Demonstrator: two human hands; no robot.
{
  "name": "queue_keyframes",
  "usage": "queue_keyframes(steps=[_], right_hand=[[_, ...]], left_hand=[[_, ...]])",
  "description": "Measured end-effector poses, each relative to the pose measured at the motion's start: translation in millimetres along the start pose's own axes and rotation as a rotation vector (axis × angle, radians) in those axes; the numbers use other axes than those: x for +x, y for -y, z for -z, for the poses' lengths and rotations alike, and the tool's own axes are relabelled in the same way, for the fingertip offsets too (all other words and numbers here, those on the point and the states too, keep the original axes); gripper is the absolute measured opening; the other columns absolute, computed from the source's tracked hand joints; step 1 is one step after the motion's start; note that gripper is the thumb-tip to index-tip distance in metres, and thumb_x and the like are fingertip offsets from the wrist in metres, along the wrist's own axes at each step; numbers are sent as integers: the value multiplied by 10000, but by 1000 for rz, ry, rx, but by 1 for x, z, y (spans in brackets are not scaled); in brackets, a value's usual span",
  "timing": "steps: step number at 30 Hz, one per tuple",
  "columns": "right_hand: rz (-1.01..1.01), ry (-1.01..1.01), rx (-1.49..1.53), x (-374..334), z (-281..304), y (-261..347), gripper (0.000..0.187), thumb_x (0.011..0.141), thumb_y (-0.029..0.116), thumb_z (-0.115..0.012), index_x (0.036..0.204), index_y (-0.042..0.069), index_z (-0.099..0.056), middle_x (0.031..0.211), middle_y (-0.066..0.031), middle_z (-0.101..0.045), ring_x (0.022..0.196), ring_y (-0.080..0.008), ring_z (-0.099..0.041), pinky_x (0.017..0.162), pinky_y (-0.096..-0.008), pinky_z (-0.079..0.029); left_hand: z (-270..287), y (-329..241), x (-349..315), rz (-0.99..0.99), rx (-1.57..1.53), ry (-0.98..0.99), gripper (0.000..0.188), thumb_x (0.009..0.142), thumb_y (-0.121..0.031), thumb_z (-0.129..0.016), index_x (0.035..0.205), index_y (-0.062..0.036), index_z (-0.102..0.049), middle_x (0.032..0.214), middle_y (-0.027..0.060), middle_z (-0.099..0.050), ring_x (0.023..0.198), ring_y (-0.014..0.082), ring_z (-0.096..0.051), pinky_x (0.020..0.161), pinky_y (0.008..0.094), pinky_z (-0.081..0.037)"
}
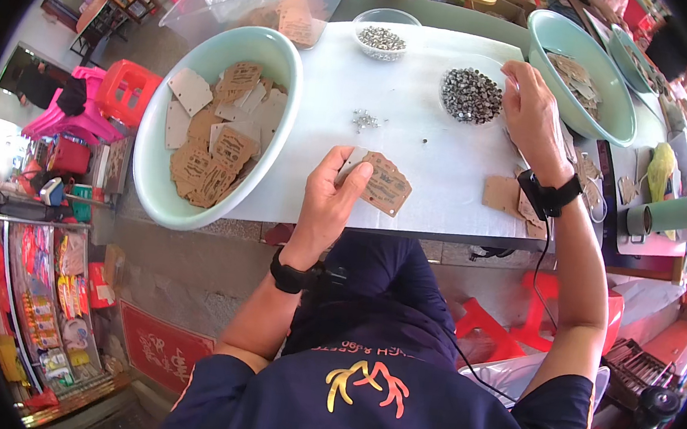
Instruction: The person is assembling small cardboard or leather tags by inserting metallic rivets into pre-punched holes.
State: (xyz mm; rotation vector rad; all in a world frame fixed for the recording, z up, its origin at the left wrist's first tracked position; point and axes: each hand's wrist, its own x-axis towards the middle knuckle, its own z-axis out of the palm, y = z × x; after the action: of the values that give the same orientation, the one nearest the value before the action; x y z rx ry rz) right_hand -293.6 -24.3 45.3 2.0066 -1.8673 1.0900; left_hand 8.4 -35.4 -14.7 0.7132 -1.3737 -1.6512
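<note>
Left hand (330, 201): brown printed cardboard tag (385, 183)

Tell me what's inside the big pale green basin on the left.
The basin holds a loose heap of brown and grey cardboard tags. Whatever lies beneath the top layer, and the basin's bottom, is covered.

Tags (219, 142) in left basin (154, 190) — rivets (471, 95) right (in dish (455, 65)).

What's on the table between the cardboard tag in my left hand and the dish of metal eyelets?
Only bare white table lies between the cardboard tag and the dish of metal eyelets, in the head view.
</note>
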Motion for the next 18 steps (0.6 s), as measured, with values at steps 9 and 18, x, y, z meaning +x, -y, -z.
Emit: queue_keyframes(steps=[9, 18], right_hand=[[45, -6, -28, -3, -3, 6, 190, 881, -10, -533, 1065, 35, -530, 993, -204, -622, 876, -399, -616, 746, -431, -501], [52, 10, -92, -3, -2, 12, 252, 852, -30, -572, 1088, 57, -554, 1024, -180, -616, 892, -366, -626, 752, -411, -515]], left_hand=[[-3, -3, -2, -23, 26, -4, 233, 982, -166, -548, 1121, 20, -563, 977, 38, -635, 889, 60, -565, 792, 226, -469], [0, -3, -1, -14, 77, -5, 232, 975, -174, -563, 1107, 16, -559, 954, 27, -624, 864, 50, -546, 752, 220, -462]])
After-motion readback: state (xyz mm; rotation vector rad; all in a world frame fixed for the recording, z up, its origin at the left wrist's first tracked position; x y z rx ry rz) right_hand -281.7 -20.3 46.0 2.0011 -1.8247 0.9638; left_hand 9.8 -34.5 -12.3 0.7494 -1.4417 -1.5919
